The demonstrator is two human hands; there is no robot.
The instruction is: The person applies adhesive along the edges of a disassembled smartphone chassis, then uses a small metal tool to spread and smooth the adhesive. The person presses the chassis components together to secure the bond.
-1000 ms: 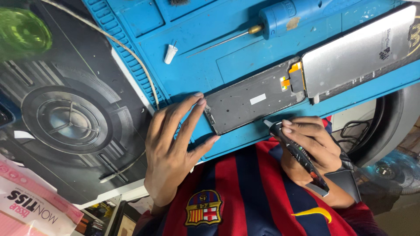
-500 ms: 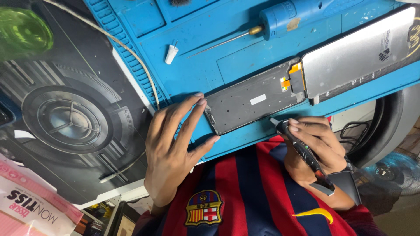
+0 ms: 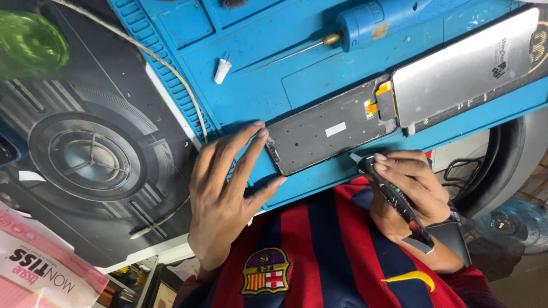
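Black slim tool [image 3: 394, 197] pinched in right grip [image 3: 408, 188]; left grip [image 3: 228, 194] spread beside flat grey frame [image 3: 328, 134].

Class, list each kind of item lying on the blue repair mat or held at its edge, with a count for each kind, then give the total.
Phone frame panel: 1
Silver display panel: 1
Blue screwdriver: 1
Small white nozzle tip: 1
Black hand tool, in right hand: 1
Total: 5

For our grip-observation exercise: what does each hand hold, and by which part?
The right hand grips a black pen-like tool around its front half. The left hand holds nothing; its fingertips rest on one end of the dark phone frame.
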